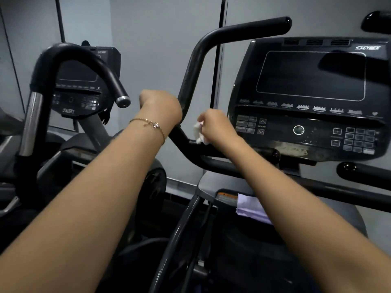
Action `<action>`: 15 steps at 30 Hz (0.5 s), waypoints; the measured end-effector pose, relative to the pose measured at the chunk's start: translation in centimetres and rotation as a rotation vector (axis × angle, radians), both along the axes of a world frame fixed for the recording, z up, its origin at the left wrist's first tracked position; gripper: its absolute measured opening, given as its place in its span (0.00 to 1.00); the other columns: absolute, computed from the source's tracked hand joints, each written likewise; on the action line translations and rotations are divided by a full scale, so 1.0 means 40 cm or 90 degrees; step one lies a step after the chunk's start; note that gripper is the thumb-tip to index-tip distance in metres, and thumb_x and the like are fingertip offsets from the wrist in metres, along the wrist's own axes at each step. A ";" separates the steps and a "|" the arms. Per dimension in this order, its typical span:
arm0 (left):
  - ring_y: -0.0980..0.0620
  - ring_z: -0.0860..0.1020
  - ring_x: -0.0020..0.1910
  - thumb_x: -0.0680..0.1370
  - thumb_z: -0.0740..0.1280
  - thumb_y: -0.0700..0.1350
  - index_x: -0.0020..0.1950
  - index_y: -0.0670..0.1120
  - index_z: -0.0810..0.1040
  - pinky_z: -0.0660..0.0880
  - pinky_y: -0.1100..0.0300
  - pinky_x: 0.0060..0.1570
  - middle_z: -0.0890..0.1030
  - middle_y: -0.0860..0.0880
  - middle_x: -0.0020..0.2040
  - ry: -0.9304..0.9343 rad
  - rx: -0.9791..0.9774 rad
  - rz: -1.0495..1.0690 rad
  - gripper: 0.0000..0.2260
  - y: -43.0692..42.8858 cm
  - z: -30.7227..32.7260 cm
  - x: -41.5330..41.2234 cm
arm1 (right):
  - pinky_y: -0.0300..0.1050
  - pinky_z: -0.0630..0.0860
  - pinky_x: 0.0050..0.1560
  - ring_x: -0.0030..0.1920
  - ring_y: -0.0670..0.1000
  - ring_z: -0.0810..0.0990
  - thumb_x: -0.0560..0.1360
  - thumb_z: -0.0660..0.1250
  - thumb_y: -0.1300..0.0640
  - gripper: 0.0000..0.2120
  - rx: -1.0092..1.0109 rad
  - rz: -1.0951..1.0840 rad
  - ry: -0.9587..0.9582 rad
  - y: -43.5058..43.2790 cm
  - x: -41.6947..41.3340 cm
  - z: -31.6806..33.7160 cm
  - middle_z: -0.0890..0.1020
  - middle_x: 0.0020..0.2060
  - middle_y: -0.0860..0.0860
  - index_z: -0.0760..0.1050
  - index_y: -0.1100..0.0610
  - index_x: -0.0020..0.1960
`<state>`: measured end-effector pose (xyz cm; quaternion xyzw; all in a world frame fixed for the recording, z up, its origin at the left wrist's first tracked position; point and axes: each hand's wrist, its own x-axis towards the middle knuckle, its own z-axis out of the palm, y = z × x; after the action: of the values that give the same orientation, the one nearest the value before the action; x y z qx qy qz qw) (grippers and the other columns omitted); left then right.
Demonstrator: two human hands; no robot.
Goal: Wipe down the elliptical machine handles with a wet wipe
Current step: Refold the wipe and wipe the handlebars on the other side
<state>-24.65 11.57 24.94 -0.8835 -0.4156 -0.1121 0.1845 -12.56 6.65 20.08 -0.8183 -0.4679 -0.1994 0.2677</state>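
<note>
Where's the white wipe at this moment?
In the head view, just right of centre: the wet wipe is pinched in the right hand, at the black handle's lower bend, left of the console's buttons.

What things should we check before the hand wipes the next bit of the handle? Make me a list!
1. Wipe held firmly: ok. The right hand pinches the white wipe.
2. Handle kept steady: ok. The left hand grips the black handle.
3. Wipe on the bar: ok. Its lower edge seems to touch the bar just below the left hand.
4. Wipe wet enough: cannot tell.
5. Top of the handle free to wipe: ok. Nothing hangs on the upper end.
6. Handle clean so far: not ok. The stretch above the left hand looks dusty.
</note>
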 end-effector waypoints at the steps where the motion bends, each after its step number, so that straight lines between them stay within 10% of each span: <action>1: 0.45 0.75 0.59 0.78 0.57 0.37 0.59 0.44 0.75 0.64 0.55 0.46 0.76 0.45 0.56 -0.002 0.013 -0.009 0.12 -0.008 -0.012 -0.005 | 0.46 0.72 0.44 0.51 0.61 0.78 0.72 0.60 0.69 0.10 -0.017 0.004 -0.052 0.005 -0.028 -0.027 0.80 0.46 0.61 0.78 0.67 0.49; 7: 0.48 0.77 0.47 0.76 0.61 0.36 0.54 0.44 0.76 0.69 0.59 0.43 0.74 0.48 0.44 -0.013 0.061 -0.022 0.10 -0.023 -0.053 -0.007 | 0.47 0.69 0.44 0.51 0.59 0.75 0.72 0.65 0.67 0.08 -0.054 -0.098 -0.228 0.021 -0.074 -0.170 0.79 0.47 0.58 0.77 0.62 0.50; 11: 0.48 0.78 0.46 0.75 0.62 0.37 0.55 0.44 0.75 0.71 0.60 0.44 0.72 0.48 0.41 -0.001 0.082 -0.013 0.10 -0.026 -0.063 -0.004 | 0.42 0.72 0.33 0.30 0.56 0.77 0.48 0.76 0.70 0.14 -0.024 -0.125 -0.302 -0.014 -0.027 -0.237 0.77 0.27 0.53 0.78 0.57 0.28; 15: 0.46 0.77 0.53 0.76 0.62 0.36 0.57 0.43 0.75 0.68 0.60 0.40 0.75 0.47 0.46 -0.083 0.087 -0.019 0.11 -0.015 -0.081 0.007 | 0.45 0.73 0.34 0.32 0.55 0.77 0.62 0.63 0.68 0.09 -0.079 -0.067 -0.429 -0.021 -0.004 -0.229 0.78 0.30 0.53 0.80 0.58 0.33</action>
<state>-24.39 10.97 21.69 -0.8657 -0.4052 -0.2001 0.2154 -12.72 5.81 10.93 -0.7443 -0.4984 -0.4430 0.0374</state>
